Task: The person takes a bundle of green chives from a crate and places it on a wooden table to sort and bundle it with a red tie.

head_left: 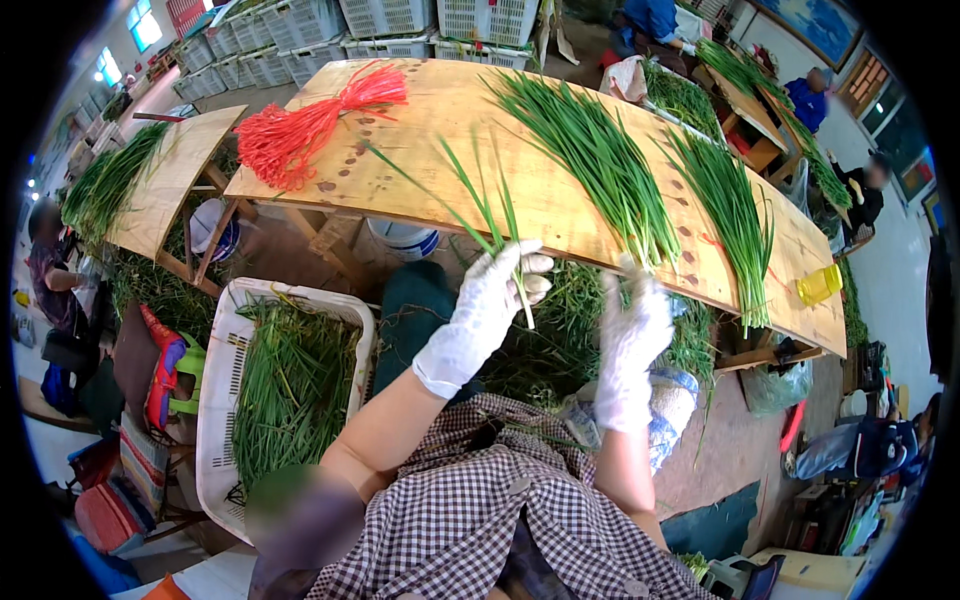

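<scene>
My left hand (497,290), in a white glove, is closed around a few garlic chives (480,205). Their green tips fan out over the near edge of the wooden table (420,150), and the pale stalk ends point down below the fingers. My right hand (635,325), also gloved in white, is smeared by motion just off the table's front edge, so its fingers are unclear. Close beyond it lies a large pile of garlic chives (590,160), stalk ends toward me. Farther right on the table is a second bunch (730,220), with a thin red tie beside it.
Red plastic ties (310,130) lie bundled at the table's left end, and a yellow roll (819,285) sits at its right end. A white crate (215,400) of loose greens stands at my left. Stacked crates (390,18) line the back. Other people work around the room.
</scene>
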Motion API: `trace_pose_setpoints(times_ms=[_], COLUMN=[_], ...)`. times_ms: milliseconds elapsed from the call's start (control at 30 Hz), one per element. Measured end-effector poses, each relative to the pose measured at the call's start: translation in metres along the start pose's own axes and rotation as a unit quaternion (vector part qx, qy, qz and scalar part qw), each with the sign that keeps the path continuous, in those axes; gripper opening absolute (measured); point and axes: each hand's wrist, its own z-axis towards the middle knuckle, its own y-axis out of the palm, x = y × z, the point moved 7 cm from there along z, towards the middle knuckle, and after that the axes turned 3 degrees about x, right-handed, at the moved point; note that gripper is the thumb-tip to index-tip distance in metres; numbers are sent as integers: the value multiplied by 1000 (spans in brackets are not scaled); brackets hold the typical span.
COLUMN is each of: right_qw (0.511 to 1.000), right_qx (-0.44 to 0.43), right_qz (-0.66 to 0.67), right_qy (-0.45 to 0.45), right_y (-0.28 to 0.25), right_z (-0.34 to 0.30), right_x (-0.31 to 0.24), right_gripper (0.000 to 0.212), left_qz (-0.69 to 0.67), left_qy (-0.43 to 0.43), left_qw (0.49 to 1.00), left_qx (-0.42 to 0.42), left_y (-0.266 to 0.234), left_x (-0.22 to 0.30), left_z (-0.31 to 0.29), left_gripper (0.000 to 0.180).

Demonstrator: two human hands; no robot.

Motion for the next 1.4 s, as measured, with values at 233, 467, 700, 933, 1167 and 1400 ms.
trace_pose_setpoints(times_ms=[233, 467, 700, 933, 1167, 1400], right_qw=[979, 918, 979, 812, 985, 959], right_qx=[-140, -217, -43, -573, -123, 29], right_qz=[81, 313, -182, 19, -115, -212], right_qy=[122, 116, -76, -113, -48, -184], right_y=[23, 52, 20, 61, 22, 26], right_z=[15, -56, 7, -56, 29, 71], right_x=[39, 9, 37, 12, 9, 15], right_gripper=[25, 17, 32, 22, 21, 15], left_qz=[63, 93, 71, -58, -100, 22], left_qy=[-101, -60, -25, -60, -63, -41], left_qw=[989, 994, 994, 996, 990, 997], left_qx=[91, 21, -83, 38, -74, 54], left_y=[8, 15, 13, -1, 16, 15], left_x=[-7, -26, 7, -2, 7, 6], left_z=[10, 14, 10, 5, 4, 10], left_gripper=[18, 20, 27, 28, 16, 11])
